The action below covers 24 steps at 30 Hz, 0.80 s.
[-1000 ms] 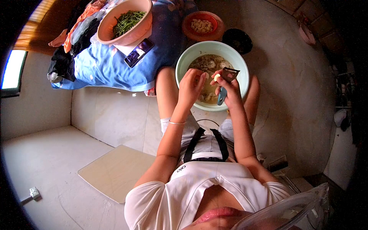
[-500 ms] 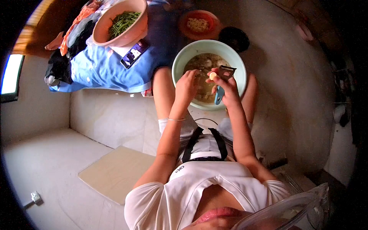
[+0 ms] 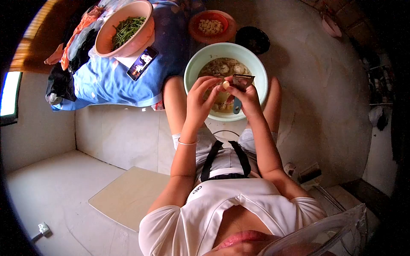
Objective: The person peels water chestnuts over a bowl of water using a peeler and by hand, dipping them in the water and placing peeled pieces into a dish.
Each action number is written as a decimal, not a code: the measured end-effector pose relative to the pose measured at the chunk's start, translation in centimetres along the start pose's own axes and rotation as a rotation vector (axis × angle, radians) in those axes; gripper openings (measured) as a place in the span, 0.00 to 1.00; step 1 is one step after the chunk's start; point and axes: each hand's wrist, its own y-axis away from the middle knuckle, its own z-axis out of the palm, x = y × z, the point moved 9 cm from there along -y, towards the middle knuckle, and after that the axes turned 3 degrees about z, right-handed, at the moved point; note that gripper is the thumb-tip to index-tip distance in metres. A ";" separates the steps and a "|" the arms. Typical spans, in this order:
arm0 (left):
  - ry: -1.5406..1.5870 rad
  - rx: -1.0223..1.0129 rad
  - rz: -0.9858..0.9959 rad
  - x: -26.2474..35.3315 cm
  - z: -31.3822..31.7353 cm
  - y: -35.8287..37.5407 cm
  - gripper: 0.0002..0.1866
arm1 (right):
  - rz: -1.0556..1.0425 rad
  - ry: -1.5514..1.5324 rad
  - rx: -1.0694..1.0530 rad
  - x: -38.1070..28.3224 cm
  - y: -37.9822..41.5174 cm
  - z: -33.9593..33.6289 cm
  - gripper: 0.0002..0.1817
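My right hand (image 3: 247,99) is closed around a peeler (image 3: 237,104) with a blue handle and a dark metal head. Its thumb and finger also touch a small pale round piece (image 3: 226,85). The fingertips of my left hand (image 3: 200,99) meet at the same piece from the left, thumb below and fingers above. Both hands are over a pale green basin (image 3: 191,77), which holds murky brownish water and some pale round lumps.
Beyond the basin are a red bowl (image 3: 225,22) of pale pieces and a black bowl (image 3: 253,39). At left, a pink bowl (image 3: 147,32) of green beans and a lit phone (image 3: 142,63) lie on blue cloth (image 3: 106,87). A beige board (image 3: 128,196) lies lower left.
My left hand has come in to the pale piece, its fingers now touching it. My right hand has turned slightly, still with the peeler. The whole view has shifted a little.
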 end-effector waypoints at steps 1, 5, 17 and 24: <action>-0.024 0.003 0.009 0.3 -0.1 0.0 0.08 | -0.012 0.039 -0.014 0.0 0.0 0.0 0.14; -0.046 -0.014 -0.006 0.0 0.1 0.2 0.08 | 0.008 0.129 -0.026 0.2 0.1 0.1 0.14; -0.322 -0.028 0.231 1.8 -0.3 0.3 0.11 | -0.001 0.255 -0.021 0.3 0.0 -0.1 0.14; -0.340 0.010 0.294 2.4 -0.4 0.3 0.08 | 0.007 0.242 -0.052 0.0 0.1 0.3 0.13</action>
